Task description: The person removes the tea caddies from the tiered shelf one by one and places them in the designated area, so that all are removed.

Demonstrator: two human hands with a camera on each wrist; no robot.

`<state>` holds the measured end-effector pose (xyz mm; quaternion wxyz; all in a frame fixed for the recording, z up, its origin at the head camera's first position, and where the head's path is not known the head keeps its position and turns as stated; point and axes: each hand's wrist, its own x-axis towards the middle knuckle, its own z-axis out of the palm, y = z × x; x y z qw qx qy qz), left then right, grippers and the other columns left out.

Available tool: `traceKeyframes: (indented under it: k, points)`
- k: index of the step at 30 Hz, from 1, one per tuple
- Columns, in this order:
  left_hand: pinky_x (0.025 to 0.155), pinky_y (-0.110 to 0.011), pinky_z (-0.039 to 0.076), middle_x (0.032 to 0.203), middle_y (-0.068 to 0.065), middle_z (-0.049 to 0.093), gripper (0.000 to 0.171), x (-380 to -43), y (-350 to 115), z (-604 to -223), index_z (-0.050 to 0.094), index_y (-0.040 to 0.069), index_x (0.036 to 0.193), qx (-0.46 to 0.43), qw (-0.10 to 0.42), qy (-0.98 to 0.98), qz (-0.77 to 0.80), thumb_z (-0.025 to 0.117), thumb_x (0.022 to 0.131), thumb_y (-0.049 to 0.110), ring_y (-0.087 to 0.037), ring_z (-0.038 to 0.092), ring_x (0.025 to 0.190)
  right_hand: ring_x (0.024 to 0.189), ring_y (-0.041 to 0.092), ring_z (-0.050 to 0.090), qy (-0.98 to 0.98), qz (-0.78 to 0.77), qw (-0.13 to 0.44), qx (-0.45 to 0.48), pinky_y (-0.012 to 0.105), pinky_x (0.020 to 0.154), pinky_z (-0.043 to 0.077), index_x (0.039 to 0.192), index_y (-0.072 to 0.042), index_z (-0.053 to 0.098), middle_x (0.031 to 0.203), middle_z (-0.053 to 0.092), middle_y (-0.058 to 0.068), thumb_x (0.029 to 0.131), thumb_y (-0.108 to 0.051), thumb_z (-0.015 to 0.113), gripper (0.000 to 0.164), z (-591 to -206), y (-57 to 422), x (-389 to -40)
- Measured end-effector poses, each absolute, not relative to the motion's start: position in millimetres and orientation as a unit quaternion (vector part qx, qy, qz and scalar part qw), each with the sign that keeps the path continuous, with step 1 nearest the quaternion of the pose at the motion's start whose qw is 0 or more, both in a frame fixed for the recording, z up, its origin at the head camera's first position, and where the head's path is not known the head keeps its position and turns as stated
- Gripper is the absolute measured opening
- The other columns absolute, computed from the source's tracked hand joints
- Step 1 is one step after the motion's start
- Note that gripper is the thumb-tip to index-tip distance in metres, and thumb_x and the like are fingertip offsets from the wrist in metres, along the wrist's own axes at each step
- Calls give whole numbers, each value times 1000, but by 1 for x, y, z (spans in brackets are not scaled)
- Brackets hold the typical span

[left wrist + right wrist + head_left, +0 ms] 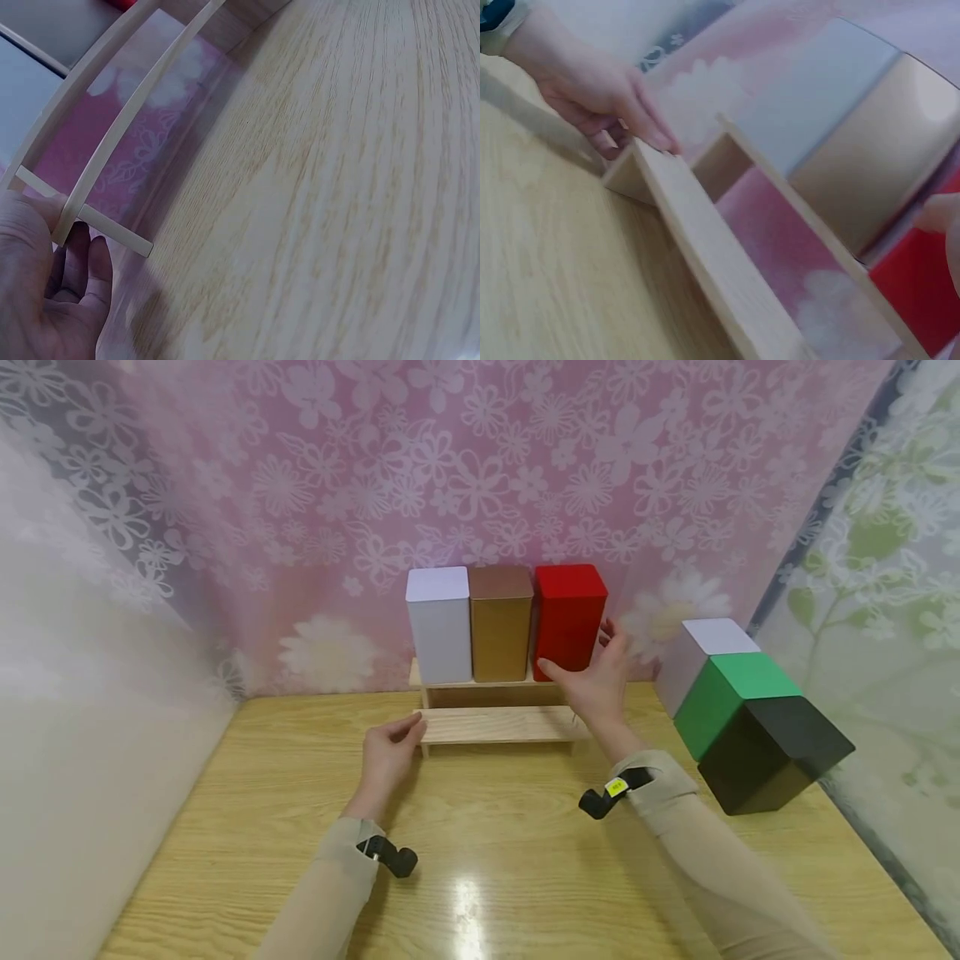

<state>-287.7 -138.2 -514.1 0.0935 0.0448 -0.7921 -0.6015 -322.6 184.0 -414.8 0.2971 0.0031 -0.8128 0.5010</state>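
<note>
A small two-step wooden shelf [495, 725] stands on the table against the curtain. My left hand [387, 756] pinches the left end of its lower step, thumb on top and fingers below, as the left wrist view shows. On the upper step a white box [440, 639], a gold-brown box [500, 639] and a red box [570, 622] stand upright in a row. My right hand [600, 693] grips the red box low down, its thumb [936, 213] on the front and the fingers round the right side. A narrow gap separates the red box from the gold-brown one.
Right of the shelf, a pale box [705, 647], a green box [738, 693] and a black box [776, 752] stand close together on the wooden table [480, 835]. A pink flowered curtain [480, 468] hangs right behind the shelf, with pale walls on both sides.
</note>
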Motion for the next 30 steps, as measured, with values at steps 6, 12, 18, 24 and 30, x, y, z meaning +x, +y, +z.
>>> traceKeyframes:
  k: [6, 12, 18, 24, 30]
  points:
    - [107, -37, 50, 128, -7, 74, 30, -289, -140, -513, 80, 9, 124, 43, 97, -793, -600, 78, 100, 26, -23, 62, 129, 135, 32, 47, -812, 470, 343, -45, 49, 112, 45, 154, -10, 32, 150, 46, 14, 76, -31, 94, 102, -417, 162, -325]
    - [105, -38, 52, 128, -8, 74, 28, -287, -139, -515, 80, 8, 123, 40, 98, -790, -604, 78, 100, 24, -24, 64, 127, 134, 34, 48, -801, 475, 360, -61, 52, 110, 45, 152, -6, 35, 146, 49, 17, 77, -31, 93, 98, -418, 153, -325]
    - [105, -39, 52, 127, -7, 75, 28, -287, -138, -518, 80, 8, 123, 38, 102, -787, -608, 78, 100, 24, -23, 64, 126, 132, 33, 52, -789, 486, 372, -50, 49, 110, 45, 149, -4, 41, 143, 54, 16, 77, -27, 93, 92, -417, 155, -325]
    - [105, -40, 52, 129, -8, 74, 29, -287, -138, -518, 80, 10, 124, 40, 96, -791, -603, 78, 100, 26, -23, 64, 126, 132, 23, 54, -762, 520, 384, -22, 39, 110, 48, 148, -6, 45, 144, 57, 9, 77, -17, 94, 88, -410, 173, -322]
    - [102, -39, 53, 129, -10, 73, 30, -287, -139, -516, 80, 10, 125, 42, 98, -792, -601, 78, 100, 27, -23, 67, 120, 130, 15, 53, -746, 530, 403, -11, 37, 104, 52, 148, -12, 47, 144, 57, -1, 78, -16, 93, 84, -392, 206, -309]
